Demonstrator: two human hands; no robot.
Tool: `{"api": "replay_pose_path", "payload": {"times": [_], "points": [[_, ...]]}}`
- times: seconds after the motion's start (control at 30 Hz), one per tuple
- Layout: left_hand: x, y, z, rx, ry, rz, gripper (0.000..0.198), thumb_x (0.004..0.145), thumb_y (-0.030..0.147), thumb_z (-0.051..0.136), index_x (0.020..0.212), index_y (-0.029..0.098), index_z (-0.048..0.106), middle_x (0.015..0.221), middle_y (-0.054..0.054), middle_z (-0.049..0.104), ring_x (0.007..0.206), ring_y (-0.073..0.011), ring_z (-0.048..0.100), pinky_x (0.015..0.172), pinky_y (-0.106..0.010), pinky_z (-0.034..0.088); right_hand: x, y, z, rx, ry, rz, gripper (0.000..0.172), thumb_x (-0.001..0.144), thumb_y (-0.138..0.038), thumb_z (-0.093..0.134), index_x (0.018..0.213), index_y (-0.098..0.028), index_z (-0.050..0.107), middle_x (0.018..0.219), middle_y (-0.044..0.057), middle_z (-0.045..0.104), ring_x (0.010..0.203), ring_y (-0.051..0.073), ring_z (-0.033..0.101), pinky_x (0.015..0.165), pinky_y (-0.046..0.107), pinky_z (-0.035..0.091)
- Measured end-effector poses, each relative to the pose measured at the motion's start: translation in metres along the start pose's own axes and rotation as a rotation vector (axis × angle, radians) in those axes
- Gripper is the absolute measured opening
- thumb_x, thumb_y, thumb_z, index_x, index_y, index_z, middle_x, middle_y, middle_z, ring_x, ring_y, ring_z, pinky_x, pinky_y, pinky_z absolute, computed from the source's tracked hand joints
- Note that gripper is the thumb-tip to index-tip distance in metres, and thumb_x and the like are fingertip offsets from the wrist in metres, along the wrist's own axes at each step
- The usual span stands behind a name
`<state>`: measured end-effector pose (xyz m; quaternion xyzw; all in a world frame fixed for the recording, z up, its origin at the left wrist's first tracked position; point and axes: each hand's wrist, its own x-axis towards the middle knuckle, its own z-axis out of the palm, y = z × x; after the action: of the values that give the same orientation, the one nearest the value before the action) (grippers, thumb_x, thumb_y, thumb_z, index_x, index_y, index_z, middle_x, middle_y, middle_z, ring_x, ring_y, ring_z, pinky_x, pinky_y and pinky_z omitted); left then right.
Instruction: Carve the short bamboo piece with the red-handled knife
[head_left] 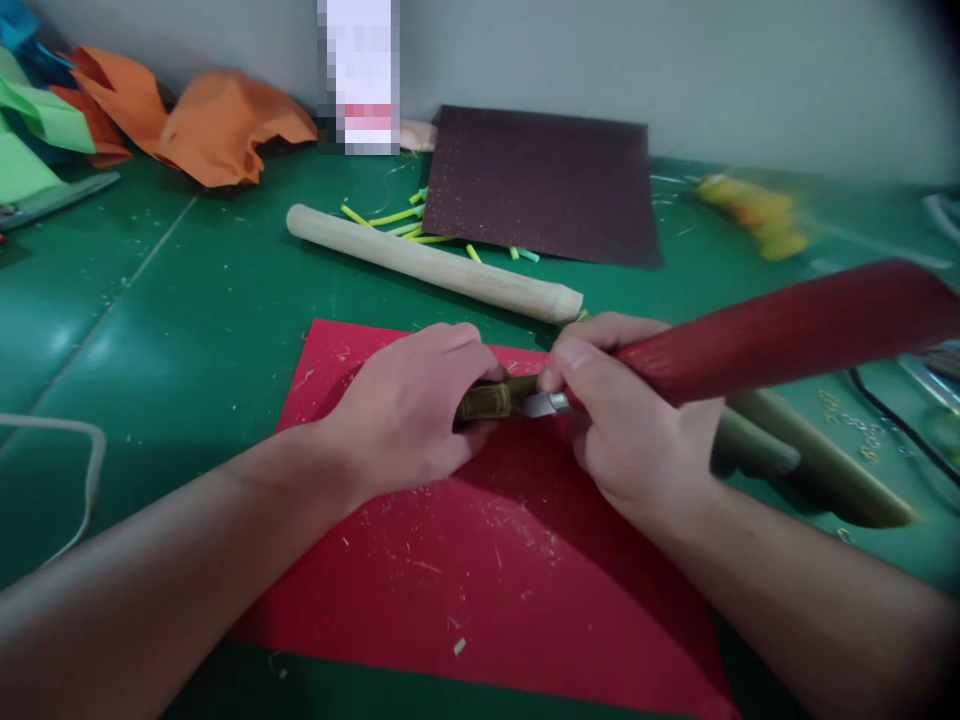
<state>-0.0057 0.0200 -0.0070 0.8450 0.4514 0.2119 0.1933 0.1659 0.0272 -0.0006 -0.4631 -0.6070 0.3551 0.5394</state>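
My left hand (405,410) is closed around a short olive-green bamboo piece (486,402), with its ringed node showing between thumb and fingers. In my right hand (630,425) is a carving knife (795,325) with a long, thick red handle. Its short metal blade points left and meets the right end of the bamboo, close to my right fingertips. Both hands are over a red sheet (465,570), which is sprinkled with fine shavings and a small pale chip (460,647). Most of the bamboo is hidden inside my left hand.
Beyond my hands lies a pale peeled stick (435,265). A dark brown sheet (544,185) covers several yellow-green strips. Crumpled orange paper (217,130) sits at the back left. Green bamboo pieces (832,465) lie by my right wrist, and a white cable (94,470) is at left.
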Motion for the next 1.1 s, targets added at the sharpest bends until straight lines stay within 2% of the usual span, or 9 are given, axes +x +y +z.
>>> {"api": "replay_pose_path", "payload": {"times": [0.13, 0.37, 0.5, 0.7, 0.83, 1.0, 1.1], "points": [[0.0006, -0.0005, 0.0, 0.002, -0.003, 0.006, 0.015, 0.081, 0.024, 0.064, 0.094, 0.017, 0.065, 0.09, -0.004, 0.061, 0.083, -0.0204, 0.057, 0.066, -0.034, 0.044, 0.0006, -0.0005, 0.0006, -0.031, 0.001, -0.012, 0.021, 0.075, -0.018, 0.061, 0.055, -0.023, 0.057, 0.057, -0.002, 0.055, 0.053, 0.012, 0.047, 0.052, 0.029, 0.038], [-0.0011, 0.0001, -0.0003, -0.002, 0.006, 0.009, 0.013, 0.082, 0.024, 0.062, 0.092, 0.016, 0.064, 0.088, -0.004, 0.059, 0.08, -0.0187, 0.055, 0.063, -0.032, 0.041, -0.0009, 0.0005, -0.0033, -0.056, -0.105, -0.025, 0.028, 0.076, -0.018, 0.061, 0.049, -0.022, 0.054, 0.052, -0.003, 0.049, 0.05, 0.011, 0.043, 0.049, 0.028, 0.035], [0.0008, 0.0001, -0.0011, -0.003, -0.009, -0.009, 0.014, 0.08, 0.024, 0.064, 0.092, 0.017, 0.066, 0.088, -0.004, 0.06, 0.08, -0.0195, 0.056, 0.064, -0.033, 0.042, -0.0009, 0.0012, -0.0024, -0.033, -0.009, 0.007, 0.022, 0.074, -0.019, 0.06, 0.053, -0.023, 0.058, 0.055, -0.002, 0.053, 0.054, 0.013, 0.047, 0.051, 0.028, 0.038], [0.0016, 0.0009, -0.0015, -0.025, -0.023, -0.021, 0.014, 0.081, 0.027, 0.063, 0.091, 0.017, 0.067, 0.087, -0.004, 0.06, 0.08, -0.0197, 0.056, 0.065, -0.033, 0.043, 0.0003, -0.0004, -0.0026, -0.054, -0.028, -0.015, 0.022, 0.074, -0.018, 0.061, 0.053, -0.023, 0.058, 0.055, -0.002, 0.053, 0.053, 0.012, 0.045, 0.052, 0.028, 0.038], [0.0002, 0.0015, -0.0018, -0.031, -0.01, -0.014, 0.011, 0.082, 0.026, 0.062, 0.085, 0.017, 0.065, 0.084, -0.004, 0.057, 0.077, -0.0182, 0.054, 0.061, -0.032, 0.041, -0.0008, 0.0013, -0.0042, -0.038, -0.105, -0.028, 0.027, 0.075, -0.02, 0.061, 0.049, -0.023, 0.054, 0.051, -0.003, 0.051, 0.05, 0.011, 0.044, 0.051, 0.029, 0.036], [0.0001, -0.0002, -0.0014, -0.022, -0.012, -0.01, 0.013, 0.082, 0.026, 0.062, 0.091, 0.017, 0.066, 0.086, -0.004, 0.059, 0.078, -0.0182, 0.053, 0.063, -0.033, 0.04, -0.0027, 0.0037, -0.0049, 0.014, -0.026, -0.011, 0.025, 0.08, -0.022, 0.062, 0.054, -0.023, 0.06, 0.056, -0.003, 0.055, 0.053, 0.013, 0.049, 0.053, 0.029, 0.043], [0.0, -0.0018, -0.0003, -0.005, 0.002, 0.006, 0.015, 0.083, 0.026, 0.061, 0.095, 0.017, 0.066, 0.09, -0.004, 0.06, 0.081, -0.0184, 0.054, 0.064, -0.033, 0.04, -0.0052, 0.0026, -0.0043, -0.011, -0.03, -0.112, 0.024, 0.084, -0.024, 0.063, 0.061, -0.025, 0.063, 0.06, -0.002, 0.059, 0.052, 0.014, 0.05, 0.052, 0.03, 0.044]]}}
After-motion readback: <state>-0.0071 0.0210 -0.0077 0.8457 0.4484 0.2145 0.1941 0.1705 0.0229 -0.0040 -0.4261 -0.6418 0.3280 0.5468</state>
